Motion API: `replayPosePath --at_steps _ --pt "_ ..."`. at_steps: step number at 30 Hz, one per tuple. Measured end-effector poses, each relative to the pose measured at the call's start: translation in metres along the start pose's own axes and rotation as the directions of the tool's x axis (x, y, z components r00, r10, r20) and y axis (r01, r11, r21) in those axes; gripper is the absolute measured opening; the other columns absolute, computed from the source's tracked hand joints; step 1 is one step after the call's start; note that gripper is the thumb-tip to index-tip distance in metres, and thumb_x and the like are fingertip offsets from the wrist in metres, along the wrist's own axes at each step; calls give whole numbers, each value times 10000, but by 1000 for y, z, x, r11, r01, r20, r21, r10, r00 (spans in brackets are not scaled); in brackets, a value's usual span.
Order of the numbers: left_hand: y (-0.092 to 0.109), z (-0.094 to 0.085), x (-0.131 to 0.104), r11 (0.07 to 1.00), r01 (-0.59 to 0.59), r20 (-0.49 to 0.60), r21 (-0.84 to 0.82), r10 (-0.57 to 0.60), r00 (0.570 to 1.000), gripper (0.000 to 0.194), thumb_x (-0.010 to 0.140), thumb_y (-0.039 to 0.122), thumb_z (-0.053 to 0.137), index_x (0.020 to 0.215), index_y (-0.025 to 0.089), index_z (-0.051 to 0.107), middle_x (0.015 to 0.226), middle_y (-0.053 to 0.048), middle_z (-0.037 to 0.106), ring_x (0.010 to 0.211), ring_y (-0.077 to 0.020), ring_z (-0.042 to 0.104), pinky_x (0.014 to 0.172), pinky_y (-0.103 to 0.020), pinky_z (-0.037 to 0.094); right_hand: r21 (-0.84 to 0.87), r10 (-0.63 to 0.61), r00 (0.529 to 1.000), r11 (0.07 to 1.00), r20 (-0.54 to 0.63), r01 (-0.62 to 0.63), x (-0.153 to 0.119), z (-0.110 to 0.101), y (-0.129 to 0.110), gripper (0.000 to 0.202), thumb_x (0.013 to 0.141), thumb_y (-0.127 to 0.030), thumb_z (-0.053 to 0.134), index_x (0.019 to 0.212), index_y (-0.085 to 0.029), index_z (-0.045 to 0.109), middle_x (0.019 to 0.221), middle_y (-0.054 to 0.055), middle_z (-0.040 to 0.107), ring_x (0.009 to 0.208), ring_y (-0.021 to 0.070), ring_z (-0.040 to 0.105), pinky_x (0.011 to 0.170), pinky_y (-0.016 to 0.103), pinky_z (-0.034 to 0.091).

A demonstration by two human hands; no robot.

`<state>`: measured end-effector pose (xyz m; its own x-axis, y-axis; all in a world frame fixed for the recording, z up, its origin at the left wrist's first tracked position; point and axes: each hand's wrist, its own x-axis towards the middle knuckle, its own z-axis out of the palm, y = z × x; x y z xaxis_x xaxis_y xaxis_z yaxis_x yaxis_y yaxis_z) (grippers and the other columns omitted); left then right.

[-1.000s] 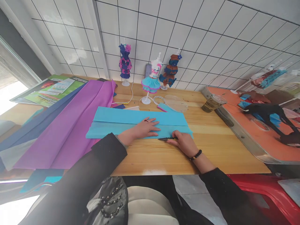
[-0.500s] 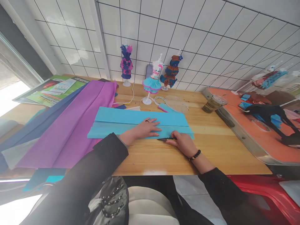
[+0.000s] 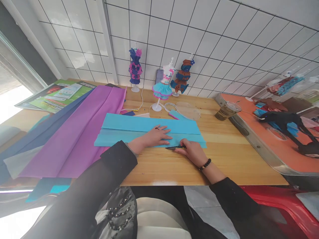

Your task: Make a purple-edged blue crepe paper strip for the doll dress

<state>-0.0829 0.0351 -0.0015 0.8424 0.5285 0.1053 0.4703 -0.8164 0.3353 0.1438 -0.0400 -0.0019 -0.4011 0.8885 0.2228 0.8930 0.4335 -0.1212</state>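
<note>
A long sheet of folded turquoise crepe paper lies across the wooden table in front of me. My left hand rests flat on its lower layer, fingers spread and pressing it down; a dark ring shows on one finger. Just right of it, at the paper's near edge, my right hand is closed around black pointed scissors. Their tips point left along that edge, and the handles are hidden in the hand. A black bead bracelet circles the right wrist.
Purple crepe paper and blue sheets lie at left. Small dress stands, one in a turquoise skirt, line the tiled wall. A lidded cup stands at right beside an orange-topped surface holding a black bag-like item.
My right hand and the scissors have shifted slightly to the left along the paper's near edge. My left hand stays in place on the paper.
</note>
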Motion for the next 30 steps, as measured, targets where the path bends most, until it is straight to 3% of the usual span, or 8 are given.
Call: replayPosePath --at_steps 24,27,30 --pt "-1 3 1 1000 -9 -12 -2 9 1000 439 867 521 318 1238 335 462 1416 20 296 1325 -210 168 1069 -393 84 -46 -28 1000 999 -11 28 1 5 -1 403 802 -597 386 801 -204 476 529 -8 535 516 170 542 485 228 295" --pt "-3 -3 -2 999 -26 -52 -38 24 998 472 858 516 351 1272 304 431 1442 2 231 1337 -207 116 1069 -359 120 -44 -23 1000 999 -7 23 1 5 -1 403 800 -599 389 806 -205 472 545 -5 546 526 172 546 492 230 303" --pt "-6 -16 -11 998 -39 -69 -43 36 997 461 843 528 374 1221 295 499 1438 13 240 1344 -213 65 1077 -362 81 -31 -16 1000 999 -5 16 1 5 -1 407 791 -609 394 809 -209 471 548 -5 550 528 174 547 487 232 305"
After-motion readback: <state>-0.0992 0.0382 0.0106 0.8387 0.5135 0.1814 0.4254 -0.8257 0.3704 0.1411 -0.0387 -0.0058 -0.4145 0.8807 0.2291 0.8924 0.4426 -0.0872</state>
